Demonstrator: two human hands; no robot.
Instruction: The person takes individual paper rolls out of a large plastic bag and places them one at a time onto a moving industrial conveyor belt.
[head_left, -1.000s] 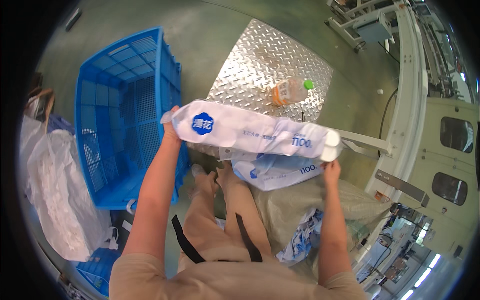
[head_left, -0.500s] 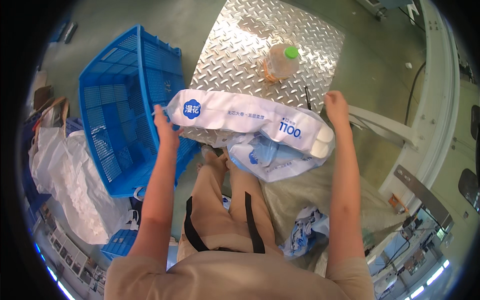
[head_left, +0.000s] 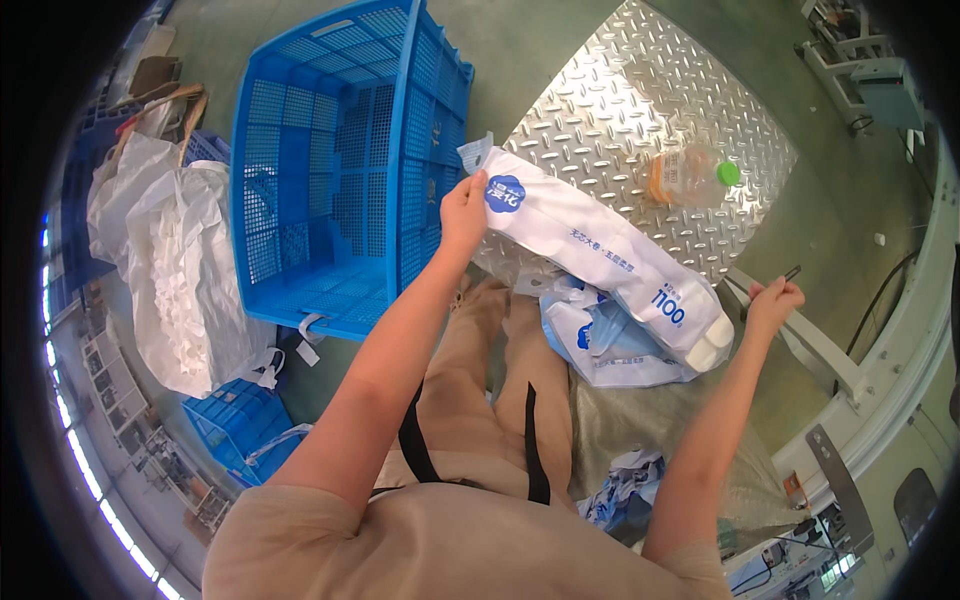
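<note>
A long white plastic pack of toilet paper rolls (head_left: pixel 600 250) with blue print lies aslant across the near edge of the metal table. White rolls show at its right end. My left hand (head_left: pixel 464 212) is closed on the pack's left end, beside the blue crate. Off the table's right corner, my right hand (head_left: pixel 776 300) is closed around a thin dark tool (head_left: pixel 793 272); only its tip sticks out, so its kind is unclear. A crumpled white and blue plastic wrapper (head_left: pixel 625 352) hangs below the pack, over my lap. No contact shows between my right hand and the pack.
A clear bottle with a green cap (head_left: pixel 690 177) lies on the diamond-plate table (head_left: pixel 600 110). At left stand a large blue mesh crate (head_left: pixel 400 150), a white sack of scraps (head_left: pixel 190 280) and a smaller blue crate (head_left: pixel 235 425). Crumpled wrappers (head_left: pixel 620 490) sit by my right thigh.
My left hand has closed on the pack's left end. The thin dark tool has left the tabletop and is in my right hand. The view has shifted, with the crate and table moving right.
</note>
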